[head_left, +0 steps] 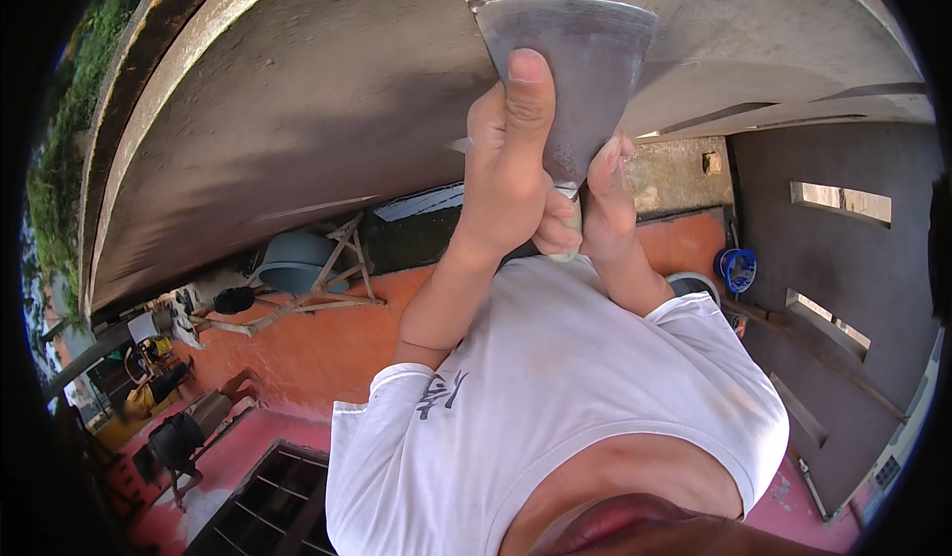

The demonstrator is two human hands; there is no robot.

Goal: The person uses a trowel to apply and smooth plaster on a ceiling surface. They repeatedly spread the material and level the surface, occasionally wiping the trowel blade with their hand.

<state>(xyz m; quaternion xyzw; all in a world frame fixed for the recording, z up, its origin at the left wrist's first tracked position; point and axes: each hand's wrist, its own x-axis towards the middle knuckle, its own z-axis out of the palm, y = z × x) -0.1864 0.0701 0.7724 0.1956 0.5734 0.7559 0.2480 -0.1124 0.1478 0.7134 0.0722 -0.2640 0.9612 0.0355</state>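
Note:
Both my hands are on a broad putty knife (595,70) with a flaring grey metal blade and a pale handle. My left hand (506,174) has its thumb pressed flat along the blade, while its fingers curl around the handle. On the other side, my right hand (610,204) grips near the base of the blade, with its thumb by the blade's edge. The wide end of the blade lies at or against a grey plastered surface (377,90); I cannot tell whether it touches. Most of the handle is hidden by my fingers.
A grey-blue basin (297,261) is beside a wooden trestle (332,283) by an orange surface (397,308). Another person (183,442) is at the lower left, near a dark grille (268,506). At right are a blue container (736,270) and a slotted grey wall (853,258).

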